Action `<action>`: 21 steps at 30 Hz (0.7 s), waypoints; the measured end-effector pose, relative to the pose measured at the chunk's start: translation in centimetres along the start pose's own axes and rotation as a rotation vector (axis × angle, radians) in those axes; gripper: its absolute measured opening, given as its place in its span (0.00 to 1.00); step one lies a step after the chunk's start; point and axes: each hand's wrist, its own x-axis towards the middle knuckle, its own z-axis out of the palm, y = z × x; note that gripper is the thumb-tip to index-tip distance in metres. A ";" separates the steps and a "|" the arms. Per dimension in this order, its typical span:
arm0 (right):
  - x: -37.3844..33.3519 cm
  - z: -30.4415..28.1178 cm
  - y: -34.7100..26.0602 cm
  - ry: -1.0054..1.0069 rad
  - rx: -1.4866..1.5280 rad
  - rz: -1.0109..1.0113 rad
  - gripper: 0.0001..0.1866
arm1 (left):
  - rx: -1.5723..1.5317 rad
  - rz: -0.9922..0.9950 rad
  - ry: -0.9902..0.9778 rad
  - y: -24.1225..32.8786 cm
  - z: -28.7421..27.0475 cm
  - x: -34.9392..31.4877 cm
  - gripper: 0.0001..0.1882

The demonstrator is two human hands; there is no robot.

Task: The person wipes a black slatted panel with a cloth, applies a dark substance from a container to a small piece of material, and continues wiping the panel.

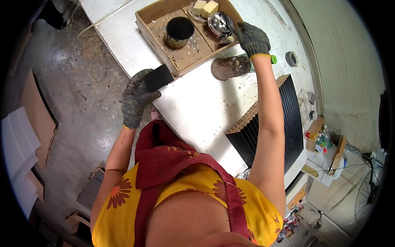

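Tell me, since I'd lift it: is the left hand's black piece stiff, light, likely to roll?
The black piece is probably stiff: it juts from the left hand without sagging. It may be light, since one hand supports it. Its flat face makes rolling unlikely.

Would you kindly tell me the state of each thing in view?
Left hand: gloved, closed
Black panel: held in left hand
Right hand: gloved, partly curled, grip unclear
Wooden tray: open-topped, spattered
Round can: upright, open, black inside
Clear jar: stained brown
Sponge blocks: side by side
Black slats: closely lined up
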 end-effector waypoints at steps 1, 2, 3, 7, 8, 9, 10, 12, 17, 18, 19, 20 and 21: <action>1.9 1.0 0.4 -0.079 -0.053 0.014 0.25 | -0.013 0.021 -0.008 0.4 0.1 0.0 0.38; 3.2 1.5 0.7 -0.135 -0.032 0.030 0.25 | 0.011 0.003 0.000 0.8 0.0 -0.1 0.38; 4.3 2.0 1.1 -0.192 -0.011 0.046 0.25 | 0.034 -0.016 0.007 1.2 0.0 -0.2 0.37; 5.8 2.7 1.1 -0.289 0.027 0.104 0.23 | -0.080 0.011 0.000 0.7 -0.5 -0.5 0.37; 5.8 2.8 1.4 -0.286 0.020 0.113 0.23 | -0.057 0.010 0.002 0.7 -0.5 -0.5 0.37; 5.6 2.8 1.7 -0.277 0.042 0.122 0.22 | -0.033 0.009 0.003 0.8 -0.3 -0.5 0.37; 5.7 2.8 1.5 -0.265 0.045 0.117 0.21 | -0.006 0.011 0.008 1.1 -0.3 -0.5 0.37; 5.6 2.8 1.3 -0.241 0.049 0.111 0.21 | 0.013 0.057 0.010 0.6 -0.5 -0.3 0.36; 4.3 1.8 0.1 0.024 0.221 0.081 0.21 | 0.138 0.066 0.004 0.7 -1.2 0.2 0.37; 3.6 0.8 -0.2 0.050 0.279 0.089 0.22 | 0.209 0.073 0.007 1.0 -1.2 0.4 0.37; 2.9 0.2 0.3 0.039 0.356 0.037 0.20 | 0.279 0.079 -0.006 1.1 -0.9 0.8 0.37; 1.7 -1.3 -1.4 -0.022 0.443 0.047 0.18 | 0.156 0.077 -0.015 1.2 -0.8 1.0 0.38; 1.1 -0.1 -1.8 0.087 0.445 -0.083 0.17 | 0.034 0.075 -0.023 1.2 -0.6 1.2 0.38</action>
